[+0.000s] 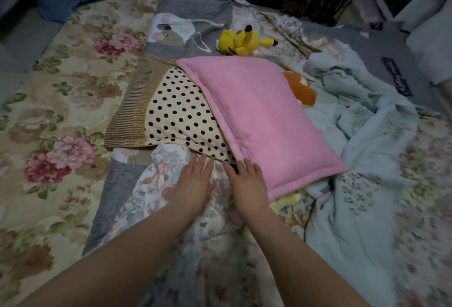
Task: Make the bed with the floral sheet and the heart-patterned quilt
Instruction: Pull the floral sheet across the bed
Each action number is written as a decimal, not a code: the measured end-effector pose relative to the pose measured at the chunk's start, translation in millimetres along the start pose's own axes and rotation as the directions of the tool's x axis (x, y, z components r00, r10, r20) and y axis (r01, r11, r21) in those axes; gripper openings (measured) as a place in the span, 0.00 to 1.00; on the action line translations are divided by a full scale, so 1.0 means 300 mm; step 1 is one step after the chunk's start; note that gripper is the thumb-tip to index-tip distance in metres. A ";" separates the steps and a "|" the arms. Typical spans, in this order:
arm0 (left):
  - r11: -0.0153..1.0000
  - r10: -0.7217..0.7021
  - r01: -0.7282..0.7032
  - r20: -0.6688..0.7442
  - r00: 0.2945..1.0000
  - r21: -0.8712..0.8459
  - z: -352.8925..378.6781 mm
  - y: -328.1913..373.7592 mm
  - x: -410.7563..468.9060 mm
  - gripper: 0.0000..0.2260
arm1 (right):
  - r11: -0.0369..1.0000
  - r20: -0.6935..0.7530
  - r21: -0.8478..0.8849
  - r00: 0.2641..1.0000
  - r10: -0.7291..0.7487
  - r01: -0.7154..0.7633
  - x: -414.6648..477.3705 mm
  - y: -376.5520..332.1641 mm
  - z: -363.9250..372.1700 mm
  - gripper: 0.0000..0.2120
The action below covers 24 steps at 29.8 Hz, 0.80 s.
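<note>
A cream floral sheet with pink and red flowers covers the left of the bed. A pink padded quilt lies folded over a polka-dot pillow; no heart pattern shows on it. My left hand lies flat, fingers straight, on a pale floral cover just below the pillow's near edge. My right hand reaches with straight fingers to the pink quilt's near edge, where it meets the pillow.
A yellow plush toy lies behind the pink quilt on a grey patchwork blanket. An orange plush peeks out beside a crumpled pale-blue blanket on the right. A dark cable runs across the bedding.
</note>
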<state>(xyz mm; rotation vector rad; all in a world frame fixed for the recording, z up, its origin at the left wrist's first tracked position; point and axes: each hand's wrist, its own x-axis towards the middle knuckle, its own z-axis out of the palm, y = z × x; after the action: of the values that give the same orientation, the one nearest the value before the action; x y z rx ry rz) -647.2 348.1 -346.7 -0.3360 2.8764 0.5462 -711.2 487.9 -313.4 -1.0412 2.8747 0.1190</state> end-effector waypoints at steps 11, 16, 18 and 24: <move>0.688 -0.436 0.372 0.054 0.898 -0.623 0.072 0.392 0.454 0.43 | 0.979 -0.051 0.088 0.980 0.190 -0.185 0.216 0.566 0.067 0.44; 0.227 -0.435 0.386 0.262 0.862 -0.894 0.142 0.386 0.628 0.59 | 0.840 0.293 0.286 0.877 0.381 -0.460 0.348 0.631 0.124 0.55; 0.220 -0.395 0.329 0.225 0.891 -0.918 0.151 0.391 0.635 0.45 | 0.834 0.285 0.284 0.872 0.398 -0.474 0.363 0.610 0.142 0.50; 0.123 -0.093 0.082 0.071 0.993 -0.989 0.024 0.534 0.624 0.35 | 0.810 0.009 0.363 0.870 0.492 -0.462 0.257 0.644 0.064 0.38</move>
<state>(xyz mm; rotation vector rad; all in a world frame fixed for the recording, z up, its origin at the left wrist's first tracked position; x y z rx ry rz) -866.1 461.3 -342.5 -0.6472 1.8797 2.4207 -893.3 588.9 -331.7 -0.2492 3.0026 -0.4139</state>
